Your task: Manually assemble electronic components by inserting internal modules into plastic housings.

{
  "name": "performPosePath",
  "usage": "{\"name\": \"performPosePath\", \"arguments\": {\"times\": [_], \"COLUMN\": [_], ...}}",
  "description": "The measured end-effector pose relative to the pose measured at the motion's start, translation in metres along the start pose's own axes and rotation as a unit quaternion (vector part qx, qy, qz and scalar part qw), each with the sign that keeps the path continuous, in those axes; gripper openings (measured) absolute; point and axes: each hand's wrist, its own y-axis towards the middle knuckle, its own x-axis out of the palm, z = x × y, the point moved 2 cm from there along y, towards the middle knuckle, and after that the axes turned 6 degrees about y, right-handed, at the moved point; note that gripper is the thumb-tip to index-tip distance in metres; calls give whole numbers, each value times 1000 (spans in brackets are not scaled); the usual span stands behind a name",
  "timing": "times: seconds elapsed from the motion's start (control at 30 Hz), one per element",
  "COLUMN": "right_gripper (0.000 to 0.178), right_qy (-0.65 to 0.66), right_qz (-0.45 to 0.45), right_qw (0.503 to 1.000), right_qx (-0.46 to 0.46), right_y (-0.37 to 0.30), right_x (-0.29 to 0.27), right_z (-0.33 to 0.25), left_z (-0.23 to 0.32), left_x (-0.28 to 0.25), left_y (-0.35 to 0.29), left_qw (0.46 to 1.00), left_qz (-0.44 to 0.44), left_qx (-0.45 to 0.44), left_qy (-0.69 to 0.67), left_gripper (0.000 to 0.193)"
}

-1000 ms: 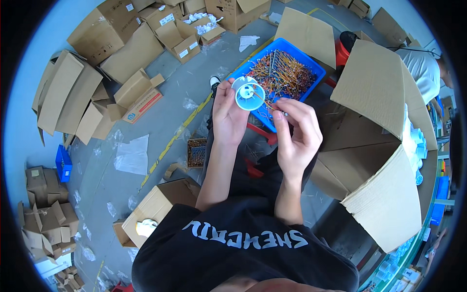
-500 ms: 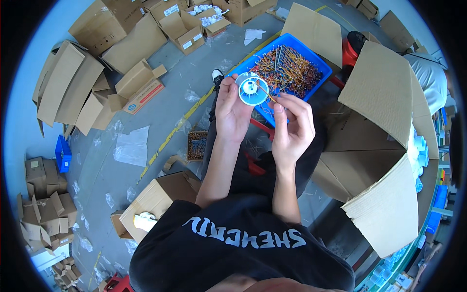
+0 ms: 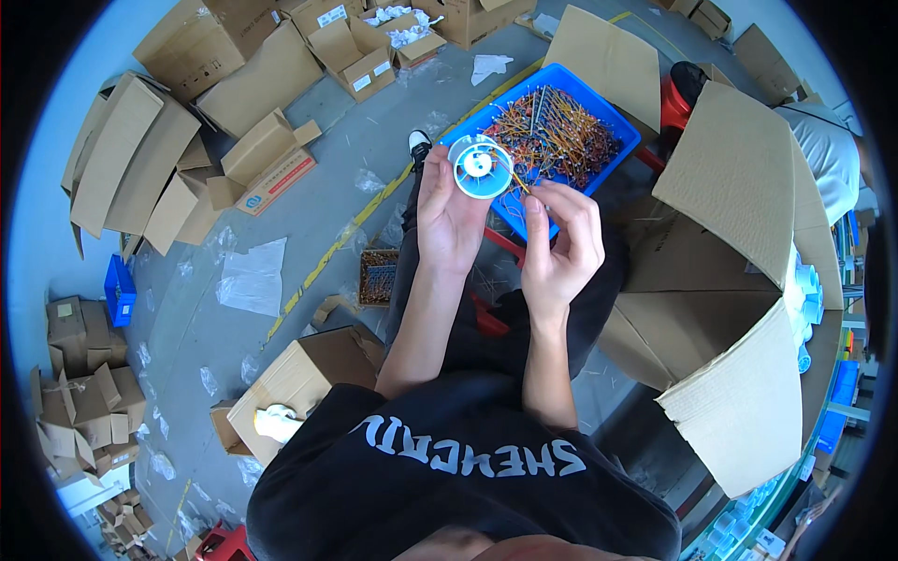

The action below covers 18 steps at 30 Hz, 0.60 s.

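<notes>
My left hand (image 3: 446, 220) is closed round a pale blue, cup-shaped round plastic housing (image 3: 482, 190), its open side facing me. Inside it sits a white hub (image 3: 478, 165) ringed by thin spokes. My right hand (image 3: 566, 243), just to the right, pinches a thin orange-yellow wire (image 3: 521, 183) between thumb and fingertips. That wire reaches toward the inside of the housing; where its far end lies is too small to make out. Beyond both hands, a blue plastic tray (image 3: 627, 129) holds a heap of orange, yellow and red wires (image 3: 566, 136).
A large open carton (image 3: 720, 178) stands close on my right, pale blue plastic parts (image 3: 806, 304) beside it. A small basket of wires (image 3: 378, 279) is on the floor at left, near another open carton (image 3: 281, 383). A person (image 3: 823, 154) is at the far right.
The housing in my left hand has shifted slightly left and tilted a little. My right hand keeps its pinch on the wire, nearly in the same place.
</notes>
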Motion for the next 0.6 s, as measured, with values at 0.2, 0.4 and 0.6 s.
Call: {"name": "performPosePath", "arguments": {"times": [0.2, 0.4, 0.6], "right_gripper": [16, 18, 19], "right_qy": [-40, -4, 14], "right_qz": [-88, -63, -27], "right_qw": [995, 996, 996], "right_qx": [-10, 68, 83], "right_y": [0, -4, -3], "right_x": [2, 8, 2], "right_z": [-9, -9, 1], "left_z": [2, -6, -12], "left_x": [-6, -8, -10], "left_y": [1, 0, 3], "left_qw": [1000, 993, 985], "left_qz": [-8, -45, -113], "left_qx": [0, -106, -131], "left_qy": [13, 23, 26], "left_gripper": [32, 66, 84]}}
